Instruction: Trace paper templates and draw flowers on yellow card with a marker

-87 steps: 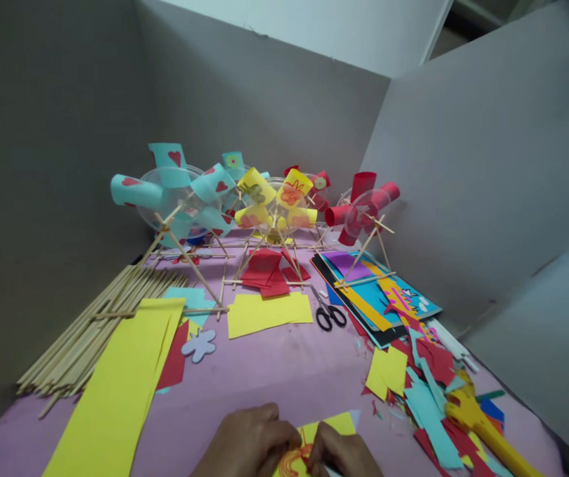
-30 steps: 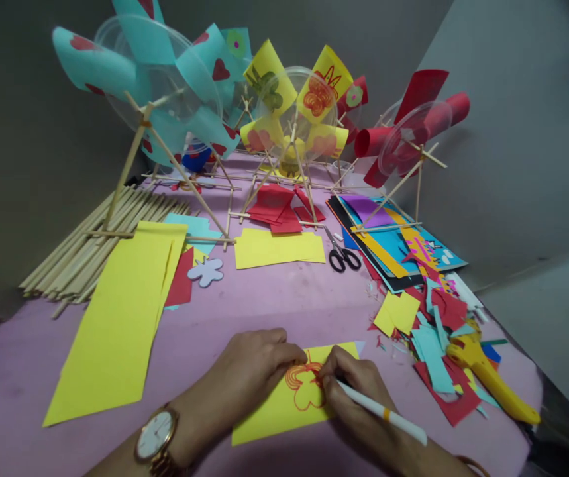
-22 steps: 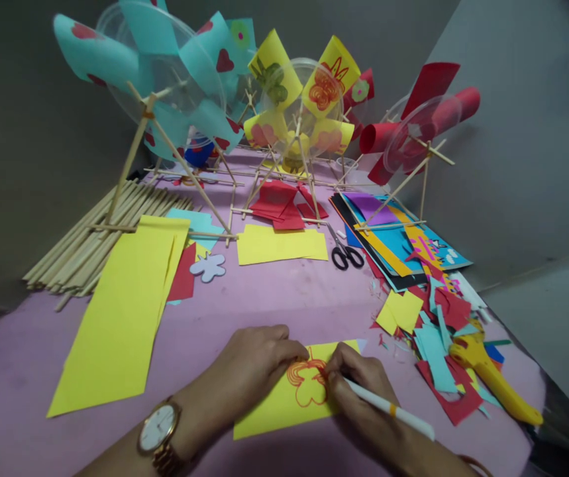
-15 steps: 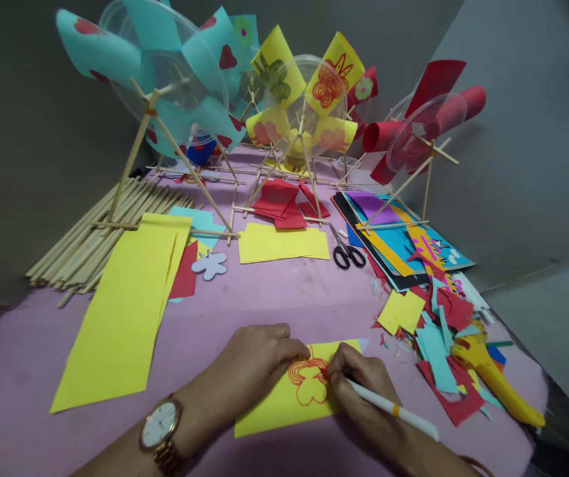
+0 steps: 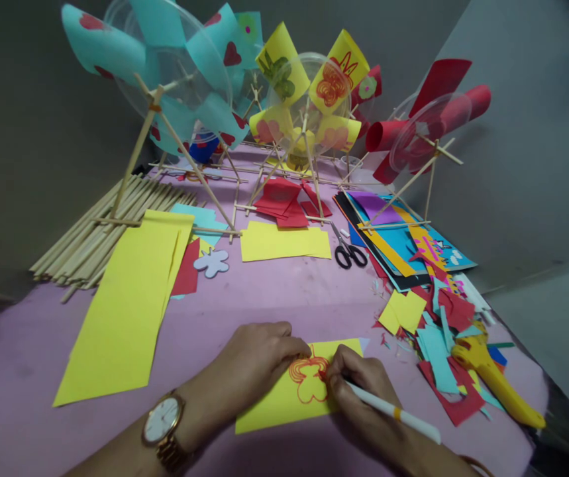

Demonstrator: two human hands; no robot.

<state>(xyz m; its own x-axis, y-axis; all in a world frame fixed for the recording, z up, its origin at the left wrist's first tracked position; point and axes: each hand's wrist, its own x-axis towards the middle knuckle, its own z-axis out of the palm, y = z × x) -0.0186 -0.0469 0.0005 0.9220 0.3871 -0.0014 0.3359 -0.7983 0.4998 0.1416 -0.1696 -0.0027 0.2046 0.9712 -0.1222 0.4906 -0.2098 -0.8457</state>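
Observation:
My left hand [image 5: 252,361] rests with curled fingers on the left part of a small yellow paper [image 5: 284,404], pressing it to the pink table [image 5: 274,298]; a gold watch sits on that wrist. My right hand [image 5: 358,387] is closed around a white pen [image 5: 396,414], whose tip touches the paper beside an orange flower drawing [image 5: 309,377].
A long yellow sheet [image 5: 125,311] and a bundle of wooden sticks [image 5: 95,235] lie at left. Paper wheels on stick frames [image 5: 284,99] stand at the back. Black scissors [image 5: 348,252], stacked coloured sheets [image 5: 393,242], paper scraps and a yellow tool [image 5: 495,384] fill the right side.
The view tilted down from the back wheels to my hands and then settled. My right hand keeps making small pen strokes on the orange flower; my left hand stays on the paper.

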